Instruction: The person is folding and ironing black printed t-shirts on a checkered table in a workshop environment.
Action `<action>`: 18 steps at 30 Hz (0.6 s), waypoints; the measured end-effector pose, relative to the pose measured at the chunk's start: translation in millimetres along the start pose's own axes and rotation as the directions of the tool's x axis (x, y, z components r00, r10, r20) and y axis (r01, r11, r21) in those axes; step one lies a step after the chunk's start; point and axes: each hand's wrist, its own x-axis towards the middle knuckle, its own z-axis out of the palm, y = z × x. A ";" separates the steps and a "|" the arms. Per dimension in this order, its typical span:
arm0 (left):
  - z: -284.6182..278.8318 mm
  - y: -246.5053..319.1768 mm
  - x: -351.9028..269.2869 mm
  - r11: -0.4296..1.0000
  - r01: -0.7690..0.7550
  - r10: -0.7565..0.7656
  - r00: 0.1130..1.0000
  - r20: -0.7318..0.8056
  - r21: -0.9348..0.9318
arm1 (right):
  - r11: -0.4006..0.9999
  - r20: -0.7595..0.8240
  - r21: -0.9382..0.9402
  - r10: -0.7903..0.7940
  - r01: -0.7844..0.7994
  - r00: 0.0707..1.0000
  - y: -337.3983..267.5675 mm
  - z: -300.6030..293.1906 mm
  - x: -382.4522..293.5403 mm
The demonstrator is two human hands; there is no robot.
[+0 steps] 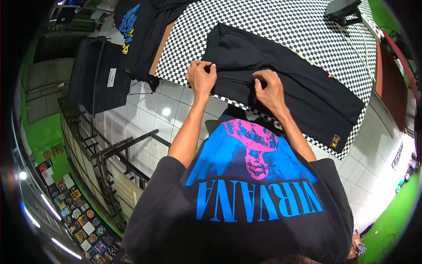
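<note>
A black fabric garment (306,95) lies folded lengthwise across a checkered table (280,19), with creases running along it. It bears a small patch with gold print (335,141) at its near right corner and a tiny orange tag (330,76) on its far edge. My left hand (201,79) is at the garment's left end, thumb and forefinger pinching cloth near the fold. My right hand (271,90) is over the middle of the garment, fingers curled and thumb close to the forefinger. Whether cloth is caught between those fingertips is not clear.
Black garments (145,33), one with blue and yellow print, hang over the table's left edge beside a black bin (99,76). A black device (344,11) with a cable sits at the far right. Dark metal frames (125,145) stand on the tiled floor to the left.
</note>
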 end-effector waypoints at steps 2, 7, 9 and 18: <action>-1.0 0.3 8.5 0.992 -0.058 0.056 0.998 -0.023 -0.109 | 1.000 -0.053 -0.011 -0.022 0.022 0.998 -5.5 8.6 4.0; -13.9 24.5 35.6 0.817 0.159 -0.041 0.975 0.218 -0.555 | 0.985 -0.168 0.173 0.052 -0.023 0.984 -42.7 53.9 14.2; -15.5 29.6 48.9 0.715 0.329 -0.089 0.918 0.386 -0.617 | 1.000 -0.268 -0.008 -0.025 0.024 0.963 -54.7 71.6 22.3; -31.8 18.8 70.3 0.079 0.802 -0.058 0.597 0.800 -0.592 | 0.927 -0.339 -0.371 -0.080 -0.055 0.937 -53.3 101.9 28.7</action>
